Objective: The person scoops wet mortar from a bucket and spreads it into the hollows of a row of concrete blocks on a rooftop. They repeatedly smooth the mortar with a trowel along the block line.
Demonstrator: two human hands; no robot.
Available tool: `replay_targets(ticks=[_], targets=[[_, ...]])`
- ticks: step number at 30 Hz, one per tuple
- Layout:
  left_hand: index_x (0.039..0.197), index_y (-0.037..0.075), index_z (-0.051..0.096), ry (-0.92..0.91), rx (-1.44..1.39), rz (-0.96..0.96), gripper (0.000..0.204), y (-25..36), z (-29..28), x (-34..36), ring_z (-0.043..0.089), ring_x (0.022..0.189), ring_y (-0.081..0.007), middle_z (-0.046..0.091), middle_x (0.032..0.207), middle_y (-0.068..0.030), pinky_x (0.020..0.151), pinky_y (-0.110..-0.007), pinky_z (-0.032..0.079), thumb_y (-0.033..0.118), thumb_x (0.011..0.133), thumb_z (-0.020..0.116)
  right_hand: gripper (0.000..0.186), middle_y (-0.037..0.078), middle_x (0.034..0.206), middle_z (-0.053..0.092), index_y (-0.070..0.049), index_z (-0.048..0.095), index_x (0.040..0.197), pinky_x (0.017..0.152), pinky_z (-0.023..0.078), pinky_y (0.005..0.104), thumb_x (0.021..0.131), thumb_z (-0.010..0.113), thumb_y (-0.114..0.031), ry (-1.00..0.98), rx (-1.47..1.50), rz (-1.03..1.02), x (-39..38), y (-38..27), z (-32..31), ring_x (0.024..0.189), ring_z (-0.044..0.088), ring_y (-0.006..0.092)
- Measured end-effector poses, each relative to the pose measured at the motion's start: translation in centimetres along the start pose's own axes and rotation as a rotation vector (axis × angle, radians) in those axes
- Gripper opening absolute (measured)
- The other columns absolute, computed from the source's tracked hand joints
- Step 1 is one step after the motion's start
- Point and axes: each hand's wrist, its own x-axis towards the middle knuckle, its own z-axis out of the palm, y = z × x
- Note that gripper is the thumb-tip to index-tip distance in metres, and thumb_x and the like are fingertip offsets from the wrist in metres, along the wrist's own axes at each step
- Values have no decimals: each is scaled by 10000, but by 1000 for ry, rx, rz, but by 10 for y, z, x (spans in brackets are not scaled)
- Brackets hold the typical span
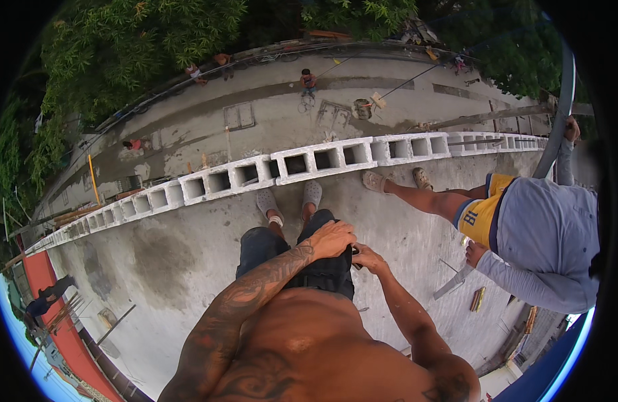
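Observation:
My left hand (332, 238) is at the front of my dark shorts (261, 248), its fingers curled over toward the right. What lies under those fingers is hidden. Close beside it, my right hand (370, 258) is closed on a small dark object (356, 254), too covered to name. A black waist bag (329, 271) or a fold of dark cloth lies just below both hands. My feet in grey clogs (312, 193) stand against a row of white-grey hollow concrete blocks (322, 161), which have open cores facing up.
A co-worker (543, 228) in a grey shirt and yellow shorts stands at right, one hand on a grey post (562, 107). Beyond the blocks is a drop to a street (275, 87) with several people. A level (478, 299) and a metal tool (453, 284) lie on the concrete floor.

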Motion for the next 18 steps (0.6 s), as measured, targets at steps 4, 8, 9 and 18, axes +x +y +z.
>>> replay_targets(ticks=[4,8,9,18], targets=[[1119,71,608,264,-293,-205,268,-28,-2,-41,578,1088,-362,611,1108,-145,919,-463,471,115,855,623,398,-3,614,492,-25,620,1042,493,323,256,756,705,-288,56,206,-14,-10,15,12,510,422,89],[1094,28,639,346,-380,-625,244,-97,-5,-111,696,913,-318,708,1000,-171,818,-394,540,146,880,653,420,-31,632,498,-23,660,1096,490,302,249,826,695,-343,67,320,37,-6,22,19,513,388,75],[1083,14,642,407,-288,-677,241,-116,0,-132,708,864,-297,717,944,-171,790,-388,547,141,878,656,435,-26,650,519,-27,679,1137,504,339,257,830,689,-334,115,303,75,-2,22,19,530,426,85],[1066,-16,653,467,-602,-1181,246,-199,48,-274,684,794,-207,703,890,-120,704,-335,550,108,854,637,295,64,851,693,-43,731,1053,580,546,320,819,663,-209,331,304,17,50,14,18,787,664,180]])
